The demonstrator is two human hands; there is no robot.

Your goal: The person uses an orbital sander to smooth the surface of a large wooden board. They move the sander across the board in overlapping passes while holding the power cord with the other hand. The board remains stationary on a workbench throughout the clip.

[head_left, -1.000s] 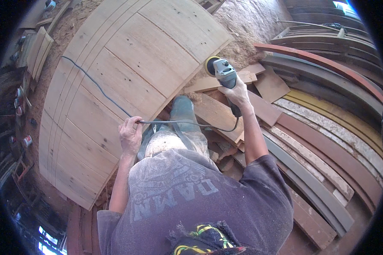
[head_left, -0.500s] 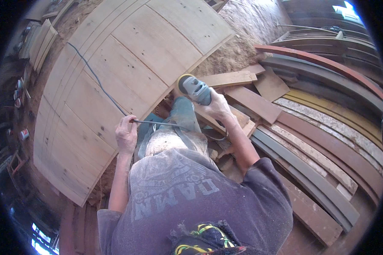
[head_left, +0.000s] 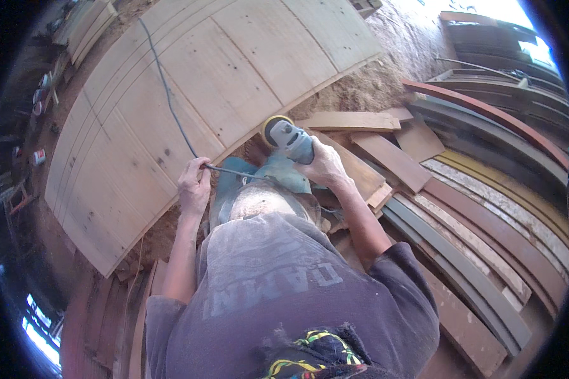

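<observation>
My right hand (head_left: 325, 165) grips a teal and grey power sander (head_left: 291, 143) by its body. Its round yellow-edged pad faces the near edge of a large pale wooden panel (head_left: 189, 82); whether pad and panel touch I cannot tell. Pinched in the fingers of my left hand (head_left: 195, 184) is a dark power cord (head_left: 164, 82). From that hand the cord runs up across the panel on one side and toward my lap on the other. Grooves and small dark knots mark the panel's face.
Long planks (head_left: 480, 218) in brown, grey and yellow lie stacked on the right. Shorter boards (head_left: 392, 158) rest just beyond my right hand. Sawdust (head_left: 360, 88) is heaped past the panel's far right corner. More boards (head_left: 91, 28) stand at the upper left, near a small white pot (head_left: 39, 157).
The view has shifted, so the panel sits farther up and right. My left hand has come slightly higher, still on the cord. The sander remains in my right hand near the panel's edge.
</observation>
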